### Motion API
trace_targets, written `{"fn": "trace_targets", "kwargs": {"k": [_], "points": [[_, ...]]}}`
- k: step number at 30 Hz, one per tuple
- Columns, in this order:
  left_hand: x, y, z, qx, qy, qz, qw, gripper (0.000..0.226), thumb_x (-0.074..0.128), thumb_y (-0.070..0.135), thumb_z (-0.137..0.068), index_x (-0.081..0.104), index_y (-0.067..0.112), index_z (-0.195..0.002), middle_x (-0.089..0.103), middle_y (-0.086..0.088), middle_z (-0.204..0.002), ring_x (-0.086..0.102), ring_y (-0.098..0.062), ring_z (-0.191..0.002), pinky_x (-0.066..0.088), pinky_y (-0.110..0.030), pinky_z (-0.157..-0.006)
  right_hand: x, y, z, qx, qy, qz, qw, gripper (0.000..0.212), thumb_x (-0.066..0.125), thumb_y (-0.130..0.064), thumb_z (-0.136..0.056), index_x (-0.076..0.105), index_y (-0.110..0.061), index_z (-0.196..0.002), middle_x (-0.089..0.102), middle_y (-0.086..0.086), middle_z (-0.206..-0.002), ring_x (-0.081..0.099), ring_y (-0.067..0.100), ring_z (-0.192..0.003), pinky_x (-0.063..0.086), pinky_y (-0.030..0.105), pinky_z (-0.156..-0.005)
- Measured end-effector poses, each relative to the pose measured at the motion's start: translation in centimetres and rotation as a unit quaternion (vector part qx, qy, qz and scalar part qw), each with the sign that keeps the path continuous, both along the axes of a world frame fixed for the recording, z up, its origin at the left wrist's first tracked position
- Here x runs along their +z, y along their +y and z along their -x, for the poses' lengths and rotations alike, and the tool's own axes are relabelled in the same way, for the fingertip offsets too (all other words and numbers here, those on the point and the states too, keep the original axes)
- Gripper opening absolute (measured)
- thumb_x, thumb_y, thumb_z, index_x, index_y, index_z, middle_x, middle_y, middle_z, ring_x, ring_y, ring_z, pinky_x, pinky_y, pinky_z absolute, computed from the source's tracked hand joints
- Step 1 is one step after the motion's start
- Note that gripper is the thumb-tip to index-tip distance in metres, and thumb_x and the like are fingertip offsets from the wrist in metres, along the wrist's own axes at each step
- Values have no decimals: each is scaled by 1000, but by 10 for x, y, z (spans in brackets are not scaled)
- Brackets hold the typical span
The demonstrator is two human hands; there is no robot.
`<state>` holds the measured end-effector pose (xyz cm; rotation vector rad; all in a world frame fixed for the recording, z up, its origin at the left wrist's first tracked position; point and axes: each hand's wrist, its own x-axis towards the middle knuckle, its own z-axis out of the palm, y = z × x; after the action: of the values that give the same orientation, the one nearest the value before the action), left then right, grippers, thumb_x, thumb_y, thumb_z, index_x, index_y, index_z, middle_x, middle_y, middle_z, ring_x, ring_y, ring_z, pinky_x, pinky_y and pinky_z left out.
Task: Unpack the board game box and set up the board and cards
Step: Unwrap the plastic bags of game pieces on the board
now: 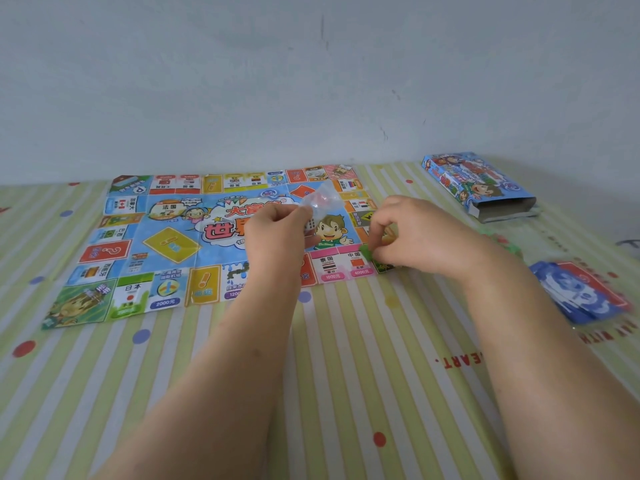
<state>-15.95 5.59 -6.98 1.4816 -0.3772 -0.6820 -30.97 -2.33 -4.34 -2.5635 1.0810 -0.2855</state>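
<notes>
Pinching clear bag [320, 197], left hand [277, 230] above board [166, 244] edge

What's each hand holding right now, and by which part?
Left hand pinches the clear plastic bag by its lower edge, above the board. Right hand pinches a small green piece; which part is too small to tell.

Green striped cloth [346, 341] with dots covers the whole surface. Paper game board [173, 244] lies flat far-left, opened box [478, 188] far right, messy cards [581, 292] nearer right.
</notes>
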Motion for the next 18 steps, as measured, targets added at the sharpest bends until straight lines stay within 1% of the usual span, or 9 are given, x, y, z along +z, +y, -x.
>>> {"fn": "trace_targets", "kwargs": {"k": [2, 3, 5, 6, 11, 13, 15, 16, 18], "points": [[0, 0, 0, -1, -2, 0, 1000, 13, 66, 18, -89, 62, 18, -77, 69, -1, -84, 68, -11, -59, 60, -28, -64, -1, 0, -1, -11, -33, 5, 999, 14, 67, -15, -83, 73, -26, -89, 53, -12, -99, 54, 11, -94, 41, 19, -68], [0, 0, 0, -2, -3, 1, 1000, 13, 66, 18, -89, 62, 18, -77, 69, -1, -84, 68, -12, -59, 60, -28, -64, -2, -1, -2, -10, -41, 9, 999, 16, 66, -17, -85, 73, -28, -94, 55, -10, -105, 55, 11, -97, 43, 23, -74], [0, 0, 0, -4, -5, 0, 1000, 13, 66, 18, -89, 62, 18, -77, 69, -1, -84, 68, -12, -60, 60, -28, -64, -6, -1, -5, 4, -30, 7, 1000, 18, 64, -20, -88, 74, -30, -101, 57, -8, -114, 54, 11, -106, 43, 26, -88], [0, 0, 0, -5, -6, 0, 1000, 13, 66, 18, -89, 62, 18, -77, 69, -1, -84, 68, -12, -60, 60, -28, -63, -6, 0, -6, 12, -18, 3, 1000, 18, 64, -19, -88, 74, -30, -100, 58, -7, -115, 54, 11, -109, 43, 28, -91], [0, 1, 0, -16, -10, -3, 1000, 11, 67, 20, -89, 63, 18, -79, 70, -1, -83, 71, -15, -65, 60, -28, -62, -1, 3, -3, 8, 3, -23, 1000, 23, 65, -12, -85, 74, -32, -86, 57, -11, -106, 56, 13, -105, 44, 24, -81], [0, 1, 1, -22, -4, -1, 1000, 9, 67, 20, -89, 64, 17, -81, 70, 0, -80, 73, -17, -70, 61, -31, -64, 1, 4, -1, 9, 13, -32, 999, 25, 65, -10, -84, 73, -34, -82, 56, -11, -103, 57, 14, -108, 47, 28, -84], [1, 2, 1, -27, -3, 6, 1000, 9, 67, 20, -89, 63, 18, -81, 69, 2, -79, 73, -16, -68, 61, -32, -65, 2, 3, -1, 9, 25, -30, 999, 29, 64, -8, -83, 70, -36, -78, 56, -10, -103, 57, 15, -111, 48, 32, -88], [1, 2, 2, -28, -5, 8, 1000, 9, 67, 20, -89, 63, 18, -81, 69, 2, -79, 72, -15, -65, 61, -31, -64, 2, 3, -1, 10, 31, -28, 999, 30, 64, -7, -83, 69, -36, -77, 54, -11, -101, 57, 14, -112, 48, 31, -87], [2, 3, 2, -35, -10, 18, 999, 9, 69, 20, -88, 63, 18, -81, 70, -1, -77, 71, -13, -63, 61, -28, -63, 1, 3, -1, 7, 28, -23, 999, 28, 63, -9, -84, 68, -35, -79, 52, -15, -97, 58, 14, -108, 47, 23, -78]]}}
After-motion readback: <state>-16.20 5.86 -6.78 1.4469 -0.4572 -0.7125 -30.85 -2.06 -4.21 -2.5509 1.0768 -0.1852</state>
